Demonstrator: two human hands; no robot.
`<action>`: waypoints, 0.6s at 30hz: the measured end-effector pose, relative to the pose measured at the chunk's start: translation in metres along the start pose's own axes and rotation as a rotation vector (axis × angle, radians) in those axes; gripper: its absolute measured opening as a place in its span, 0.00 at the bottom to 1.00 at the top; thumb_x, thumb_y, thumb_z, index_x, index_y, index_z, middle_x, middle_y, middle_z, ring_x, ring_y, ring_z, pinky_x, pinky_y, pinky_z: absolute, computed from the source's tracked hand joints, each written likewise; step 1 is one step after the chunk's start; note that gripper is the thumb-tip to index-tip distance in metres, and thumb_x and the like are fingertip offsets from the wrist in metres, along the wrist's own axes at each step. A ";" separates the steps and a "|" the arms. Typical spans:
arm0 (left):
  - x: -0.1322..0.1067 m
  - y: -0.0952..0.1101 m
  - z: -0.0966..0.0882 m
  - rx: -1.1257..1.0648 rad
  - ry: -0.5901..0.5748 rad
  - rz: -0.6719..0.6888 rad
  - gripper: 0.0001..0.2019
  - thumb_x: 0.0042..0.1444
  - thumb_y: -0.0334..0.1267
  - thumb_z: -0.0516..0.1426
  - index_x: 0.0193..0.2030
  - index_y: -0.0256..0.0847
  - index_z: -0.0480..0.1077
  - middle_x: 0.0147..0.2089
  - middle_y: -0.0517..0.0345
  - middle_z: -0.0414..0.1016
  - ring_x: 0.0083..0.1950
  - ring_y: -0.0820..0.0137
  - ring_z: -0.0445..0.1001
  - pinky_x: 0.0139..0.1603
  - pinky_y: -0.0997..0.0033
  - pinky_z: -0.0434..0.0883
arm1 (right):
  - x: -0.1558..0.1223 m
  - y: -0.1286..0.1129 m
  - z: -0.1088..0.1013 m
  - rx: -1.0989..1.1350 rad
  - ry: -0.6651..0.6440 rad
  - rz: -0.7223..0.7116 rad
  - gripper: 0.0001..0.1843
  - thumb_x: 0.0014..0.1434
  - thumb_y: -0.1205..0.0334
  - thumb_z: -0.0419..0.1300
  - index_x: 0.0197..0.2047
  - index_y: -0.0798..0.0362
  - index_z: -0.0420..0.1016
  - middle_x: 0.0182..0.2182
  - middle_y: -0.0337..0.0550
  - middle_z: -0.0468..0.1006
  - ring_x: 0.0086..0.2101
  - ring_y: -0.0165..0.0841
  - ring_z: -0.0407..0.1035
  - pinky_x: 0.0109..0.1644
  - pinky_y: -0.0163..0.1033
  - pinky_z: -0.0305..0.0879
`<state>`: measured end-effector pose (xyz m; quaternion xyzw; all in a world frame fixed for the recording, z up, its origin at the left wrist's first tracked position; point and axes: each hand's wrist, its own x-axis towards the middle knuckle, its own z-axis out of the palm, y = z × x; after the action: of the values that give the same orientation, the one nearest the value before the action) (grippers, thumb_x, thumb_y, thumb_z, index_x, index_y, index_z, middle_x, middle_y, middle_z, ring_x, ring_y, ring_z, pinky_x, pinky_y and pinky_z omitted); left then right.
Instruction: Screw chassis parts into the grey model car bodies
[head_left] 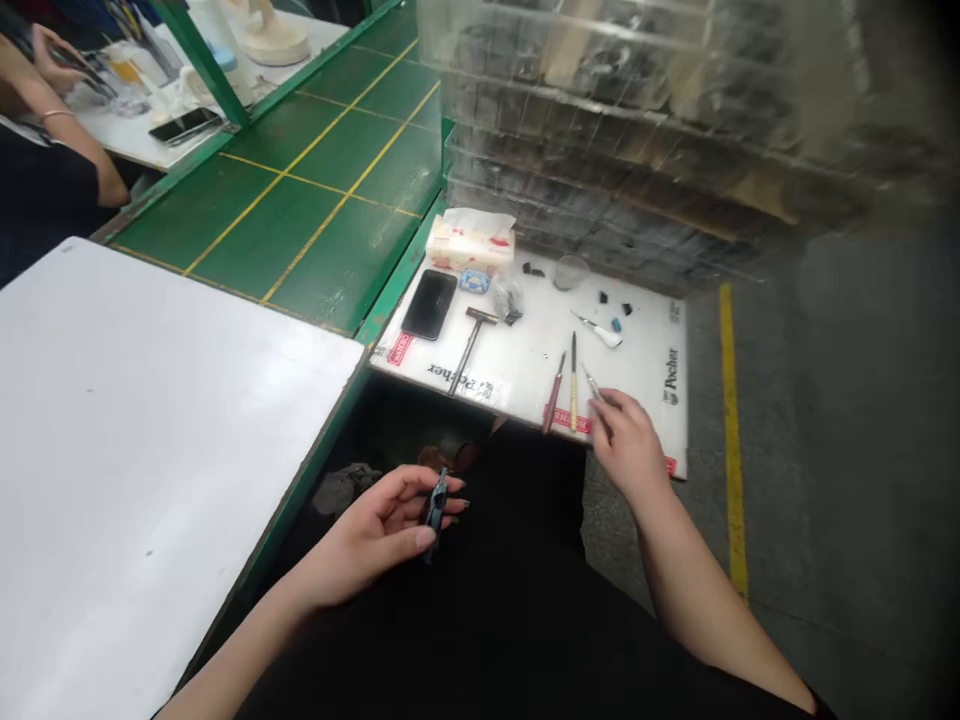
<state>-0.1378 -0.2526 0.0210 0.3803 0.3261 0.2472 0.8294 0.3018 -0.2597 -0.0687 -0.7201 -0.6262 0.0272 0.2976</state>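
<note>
My left hand (381, 522) is closed over my lap, pinching a small dark plastic part (436, 508) between thumb and fingers. My right hand (628, 440) is at the front edge of the white board (510, 375), its fingers closed on a slim silver pointed tool (589, 378). Just left of that tool lie a file with a yellow handle (574, 385) and a slim tool with a dark red handle (555, 395). Farther back rests a white-handled pointed tool (600, 330), near several small black pieces (604, 298) and a small blue piece (616, 325).
A T-shaped metal tool (470, 345), a phone (430, 304), a tissue pack (471, 243), a plastic bag (508, 295) and a clear cup (571, 272) sit on the board. Stacked clear bins (600, 130) rise behind. A white tabletop (150, 440) is at left; another person's arm (67, 130) shows beyond.
</note>
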 end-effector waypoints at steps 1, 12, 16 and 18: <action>0.001 0.001 0.002 -0.011 0.014 0.004 0.19 0.72 0.39 0.73 0.65 0.47 0.76 0.75 0.42 0.79 0.73 0.47 0.84 0.75 0.46 0.80 | -0.001 -0.002 0.001 0.001 0.002 -0.002 0.16 0.71 0.57 0.63 0.51 0.53 0.91 0.59 0.63 0.87 0.59 0.56 0.83 0.70 0.66 0.80; -0.003 -0.006 0.018 -0.080 0.165 -0.011 0.22 0.64 0.33 0.77 0.58 0.44 0.73 0.69 0.45 0.83 0.65 0.52 0.89 0.65 0.54 0.85 | -0.001 -0.158 -0.028 0.457 -0.206 -0.167 0.06 0.77 0.60 0.68 0.53 0.46 0.88 0.51 0.48 0.91 0.51 0.45 0.86 0.60 0.53 0.84; -0.003 -0.007 0.023 -0.098 0.186 0.036 0.24 0.64 0.32 0.77 0.61 0.45 0.75 0.71 0.46 0.82 0.65 0.55 0.89 0.65 0.56 0.85 | 0.006 -0.190 -0.023 0.726 -0.630 -0.166 0.09 0.78 0.57 0.68 0.56 0.45 0.89 0.52 0.45 0.90 0.49 0.41 0.86 0.53 0.45 0.84; -0.002 -0.006 0.024 -0.069 0.206 0.066 0.27 0.61 0.31 0.79 0.62 0.46 0.76 0.70 0.47 0.81 0.63 0.58 0.88 0.62 0.60 0.85 | 0.010 -0.199 -0.018 0.805 -0.782 -0.123 0.10 0.77 0.53 0.69 0.56 0.45 0.89 0.51 0.44 0.90 0.48 0.40 0.86 0.49 0.44 0.83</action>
<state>-0.1208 -0.2687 0.0289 0.3348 0.3881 0.3232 0.7955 0.1354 -0.2504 0.0413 -0.4484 -0.6708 0.5113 0.2958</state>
